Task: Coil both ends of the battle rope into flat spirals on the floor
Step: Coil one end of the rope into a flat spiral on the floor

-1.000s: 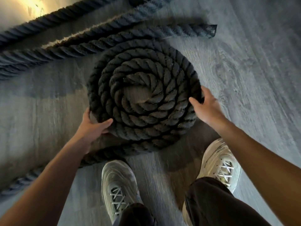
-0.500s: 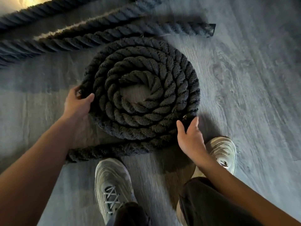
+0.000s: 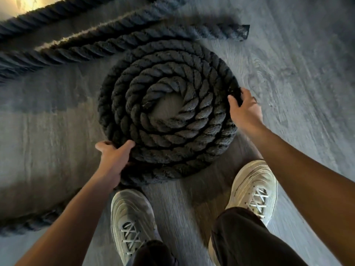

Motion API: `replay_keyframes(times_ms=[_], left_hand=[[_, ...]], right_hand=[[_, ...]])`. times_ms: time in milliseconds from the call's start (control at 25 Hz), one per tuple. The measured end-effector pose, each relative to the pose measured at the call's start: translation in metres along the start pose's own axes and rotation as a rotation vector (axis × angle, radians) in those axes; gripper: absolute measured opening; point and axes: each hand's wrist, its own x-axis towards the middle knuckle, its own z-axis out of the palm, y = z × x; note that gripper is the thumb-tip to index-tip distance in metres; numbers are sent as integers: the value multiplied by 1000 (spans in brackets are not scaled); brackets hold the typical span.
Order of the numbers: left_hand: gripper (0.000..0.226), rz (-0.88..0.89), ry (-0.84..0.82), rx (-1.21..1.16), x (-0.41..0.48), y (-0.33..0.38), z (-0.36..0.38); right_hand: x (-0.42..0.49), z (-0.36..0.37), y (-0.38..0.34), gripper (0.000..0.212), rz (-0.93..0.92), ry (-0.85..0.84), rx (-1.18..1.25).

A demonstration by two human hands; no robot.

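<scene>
A thick black battle rope lies wound into a flat spiral [image 3: 169,110] on the grey floor, several turns wide, with a small bare patch at its centre. My left hand [image 3: 115,154] grips the spiral's outer turn at the lower left, thumb on top. My right hand [image 3: 244,108] grips the outer turn at the right edge, fingers curled over the rope. The rope's loose tail [image 3: 38,217] runs from under the spiral toward the lower left. The other end of the rope [image 3: 242,32] lies straight above the spiral, its cut tip pointing right.
Two more straight runs of rope [image 3: 96,31] cross the floor at the upper left. My two pale sneakers [image 3: 132,225] [image 3: 253,189] stand just below the spiral. Bare grey wood-grain floor [image 3: 297,83] spreads to the right.
The left hand has dropped from the spiral's left side to its lower left. The right hand has moved from the bottom right up to the right edge. The spiral sits slightly turned.
</scene>
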Motion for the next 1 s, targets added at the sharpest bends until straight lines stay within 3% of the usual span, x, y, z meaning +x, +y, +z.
replay_keyframes(times_ms=[160,320,480,680,840,1000], left_hand=[[84,-89,-2,5,21,8,-7],[80,115,93,-37,57,45,-26],[73,222,47,80,75,68,-17],[64,267,77,172,70,50,-13],[75,151,4,23,44,31,-14],[87,106,-45,82,27,9,-11]], right_hand=[[-27,18,13,68,50,22,-73],[-101,46,27,78,78,14,-6],[-136,60,28,84,32,-31,4],[-105,46,31,80,-65,-33,-199],[-54,23,28,75,-76,-39,-303],[-12,4,14,70,-88,-54,-379]])
